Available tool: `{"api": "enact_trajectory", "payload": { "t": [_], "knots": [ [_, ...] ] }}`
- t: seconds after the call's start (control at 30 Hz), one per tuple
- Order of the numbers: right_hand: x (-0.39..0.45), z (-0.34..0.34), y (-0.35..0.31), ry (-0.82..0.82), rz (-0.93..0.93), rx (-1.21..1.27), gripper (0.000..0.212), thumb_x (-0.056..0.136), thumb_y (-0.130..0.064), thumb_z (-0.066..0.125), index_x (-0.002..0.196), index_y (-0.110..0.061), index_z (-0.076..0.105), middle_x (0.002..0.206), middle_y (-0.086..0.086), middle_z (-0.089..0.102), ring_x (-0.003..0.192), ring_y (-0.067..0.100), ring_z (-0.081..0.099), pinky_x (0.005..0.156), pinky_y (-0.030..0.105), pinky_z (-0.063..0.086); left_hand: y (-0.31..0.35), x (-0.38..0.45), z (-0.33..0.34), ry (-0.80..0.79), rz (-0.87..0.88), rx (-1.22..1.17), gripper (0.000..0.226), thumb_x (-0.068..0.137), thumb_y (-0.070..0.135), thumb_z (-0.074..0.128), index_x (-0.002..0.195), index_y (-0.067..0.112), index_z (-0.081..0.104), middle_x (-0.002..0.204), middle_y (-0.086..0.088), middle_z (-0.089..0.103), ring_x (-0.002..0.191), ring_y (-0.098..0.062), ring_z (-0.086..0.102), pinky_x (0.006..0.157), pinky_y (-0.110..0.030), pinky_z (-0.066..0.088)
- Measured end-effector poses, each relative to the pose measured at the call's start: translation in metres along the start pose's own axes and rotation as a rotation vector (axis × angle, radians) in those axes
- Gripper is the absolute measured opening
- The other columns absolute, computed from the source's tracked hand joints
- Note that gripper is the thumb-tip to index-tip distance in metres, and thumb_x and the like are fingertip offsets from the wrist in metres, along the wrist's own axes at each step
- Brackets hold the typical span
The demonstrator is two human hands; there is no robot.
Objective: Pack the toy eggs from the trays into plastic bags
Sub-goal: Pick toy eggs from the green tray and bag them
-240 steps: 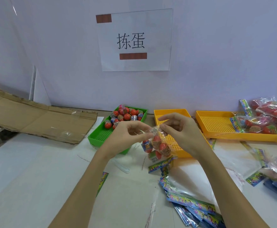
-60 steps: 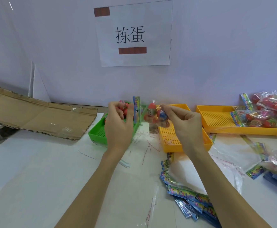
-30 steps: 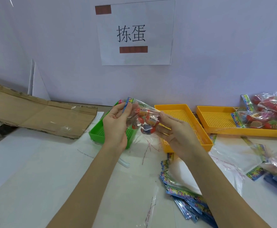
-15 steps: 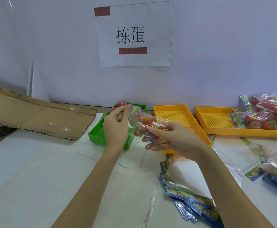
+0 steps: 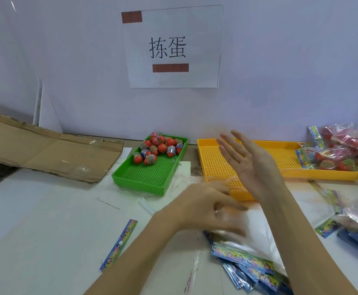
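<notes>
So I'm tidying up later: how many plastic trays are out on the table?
3: a green tray left of centre holding toy eggs, a yellow tray partly behind the right hand, and another yellow tray further right.

eggs [image 5: 158,149] in left tray [image 5: 144,179] (bags [image 5: 244,258] nearer, rightward).

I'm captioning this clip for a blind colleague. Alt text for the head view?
Left hand reaches toward a stack of empty bags while the right hand hovers open above a yellow tray; toy eggs fill a green tray.
</notes>
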State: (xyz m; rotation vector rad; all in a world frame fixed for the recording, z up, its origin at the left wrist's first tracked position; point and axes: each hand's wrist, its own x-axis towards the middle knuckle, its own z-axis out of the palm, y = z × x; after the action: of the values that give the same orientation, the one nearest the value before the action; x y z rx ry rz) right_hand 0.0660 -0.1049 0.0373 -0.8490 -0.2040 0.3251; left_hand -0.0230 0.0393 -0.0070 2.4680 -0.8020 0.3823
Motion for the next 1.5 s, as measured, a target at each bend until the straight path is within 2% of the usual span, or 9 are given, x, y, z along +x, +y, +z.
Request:
{"api": "enact_trajectory", "payload": {
  "t": [0.17, 0.53, 0.67, 0.8, 0.93, 1.07, 1.17, 1.3, 1.5],
  "knots": [
    [0.000, -0.004, 0.005, 0.014, 0.038, -0.119, 0.027, 0.104, -0.021, 0.059, 0.124, -0.005, 0.067, 0.118, 0.010, 0.077, 0.106, 0.024, 0.075, 0.079, 0.028, 0.062, 0.004, 0.000, 0.001, -0.159, 0.062, 0.221, 0.038, 0.084, 0.065, 0.074, 0.110, 0.039, 0.080, 0.080, 0.009, 0.050, 0.082, -0.006, 0.033, 0.065, -0.034, 0.040],
    [0.002, -0.008, 0.008, -0.011, 0.051, -0.418, 0.022, 0.106, -0.022, 0.057, 0.115, -0.012, 0.074, 0.105, 0.006, 0.079, 0.090, 0.018, 0.077, 0.070, 0.024, 0.059, -0.008, -0.002, -0.003, -0.022, -0.078, -0.088, 0.022, 0.100, 0.024, 0.070, 0.089, 0.008, 0.081, 0.078, 0.002, 0.050, 0.073, -0.010, 0.043, 0.065, -0.034, 0.039],
    [0.005, -0.008, 0.006, 0.055, -0.011, -0.450, 0.031, 0.108, -0.031, 0.052, 0.108, -0.011, 0.076, 0.101, 0.008, 0.080, 0.089, 0.017, 0.077, 0.069, 0.021, 0.058, -0.015, 0.002, -0.019, 0.261, -0.261, -0.382, 0.025, 0.104, 0.013, 0.061, 0.086, 0.009, 0.077, 0.088, -0.018, 0.062, 0.083, -0.028, 0.059, 0.072, -0.041, 0.042],
    [0.006, -0.007, 0.010, -0.056, -0.001, -0.615, 0.049, 0.092, -0.058, 0.063, 0.116, -0.017, 0.074, 0.106, 0.002, 0.080, 0.101, 0.015, 0.076, 0.079, 0.022, 0.058, -0.029, -0.005, -0.024, 0.549, -0.395, -0.860, 0.012, 0.089, -0.003, 0.054, 0.094, -0.001, 0.066, 0.066, 0.009, 0.053, 0.056, -0.002, 0.042, 0.055, -0.015, 0.035],
    [0.001, -0.007, 0.017, -0.249, 0.060, -0.603, 0.031, 0.092, -0.036, 0.077, 0.112, -0.013, 0.078, 0.109, 0.006, 0.078, 0.097, 0.019, 0.075, 0.080, 0.028, 0.060, -0.036, -0.005, -0.019, 0.711, -0.564, -1.076, 0.012, 0.097, -0.007, 0.056, 0.098, 0.000, 0.065, 0.071, -0.004, 0.047, 0.061, -0.011, 0.031, 0.049, -0.020, 0.029],
    [0.003, -0.007, 0.020, -0.089, -0.048, -0.680, 0.017, 0.093, -0.025, 0.077, 0.094, -0.008, 0.081, 0.087, 0.010, 0.078, 0.078, 0.022, 0.074, 0.077, 0.033, 0.063, -0.033, -0.003, -0.026, 0.748, -0.659, -1.165, 0.019, 0.106, 0.016, 0.056, 0.111, 0.017, 0.075, 0.085, -0.002, 0.071, 0.069, -0.016, 0.054, 0.051, -0.025, 0.042],
    [0.003, -0.008, 0.020, -0.066, -0.067, -0.736, 0.014, 0.096, -0.019, 0.073, 0.092, -0.007, 0.079, 0.086, 0.008, 0.080, 0.075, 0.019, 0.076, 0.070, 0.026, 0.062, -0.036, -0.003, -0.034, 0.708, -0.691, -1.302, 0.067, 0.097, 0.068, 0.044, 0.125, 0.015, 0.074, 0.119, -0.014, 0.075, 0.089, -0.030, 0.070, 0.065, -0.039, 0.056],
    [0.003, -0.009, 0.018, -0.082, -0.060, -0.846, 0.017, 0.102, -0.015, 0.065, 0.097, -0.006, 0.078, 0.085, 0.007, 0.080, 0.070, 0.017, 0.073, 0.065, 0.023, 0.060, -0.036, -0.001, -0.035, 0.679, -0.757, -1.194, 0.053, 0.092, 0.044, 0.068, 0.123, 0.002, 0.073, 0.120, -0.017, 0.075, 0.112, -0.034, 0.072, 0.079, -0.038, 0.063],
    [0.009, -0.016, 0.019, 0.153, -0.153, -0.934, 0.021, 0.105, -0.015, 0.057, 0.114, -0.009, 0.076, 0.095, 0.002, 0.080, 0.081, 0.016, 0.078, 0.080, 0.037, 0.064, -0.037, -0.004, -0.035, 0.764, -0.715, -0.756, 0.010, 0.086, 0.015, 0.085, 0.093, 0.013, 0.079, 0.084, 0.002, 0.080, 0.078, -0.010, 0.075, 0.067, -0.022, 0.059]
  ]
}}
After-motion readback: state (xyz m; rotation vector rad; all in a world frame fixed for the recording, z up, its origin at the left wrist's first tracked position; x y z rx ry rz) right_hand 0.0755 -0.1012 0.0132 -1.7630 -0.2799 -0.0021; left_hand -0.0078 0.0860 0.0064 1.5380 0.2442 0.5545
